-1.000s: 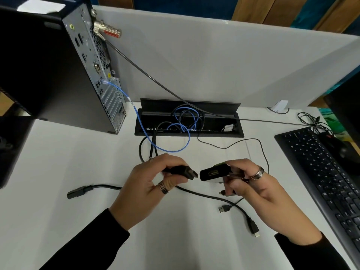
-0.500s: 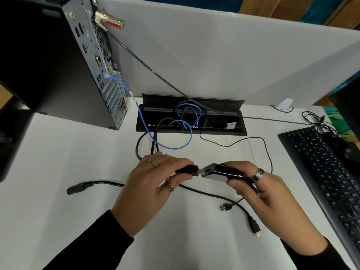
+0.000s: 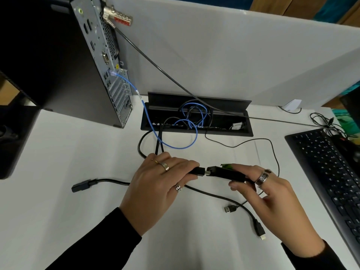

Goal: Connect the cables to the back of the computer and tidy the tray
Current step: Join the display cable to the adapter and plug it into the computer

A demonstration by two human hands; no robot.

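Observation:
My left hand (image 3: 155,184) grips a black cable plug (image 3: 197,170) above the white desk. My right hand (image 3: 266,193) holds a black adapter (image 3: 224,172) with a green tag, its socket facing the plug. The plug's metal tip sits at the adapter's mouth. The computer tower (image 3: 101,61) stands at the back left with its rear ports facing me; a blue network cable (image 3: 152,125) runs from it into the open black cable tray (image 3: 196,115). Loose on the desk lie a power plug (image 3: 80,186), a USB plug (image 3: 229,209) and a black video plug (image 3: 260,229).
A black keyboard (image 3: 329,172) lies at the right edge. A security lock cable (image 3: 175,80) runs from the tower's top across the grey partition. A thin black wire (image 3: 272,151) loops behind my right hand. A dark object fills the far left.
My hands came together: the plug and adapter, apart a second ago, now meet tip to socket. The adapter turned from facing me to lying level.

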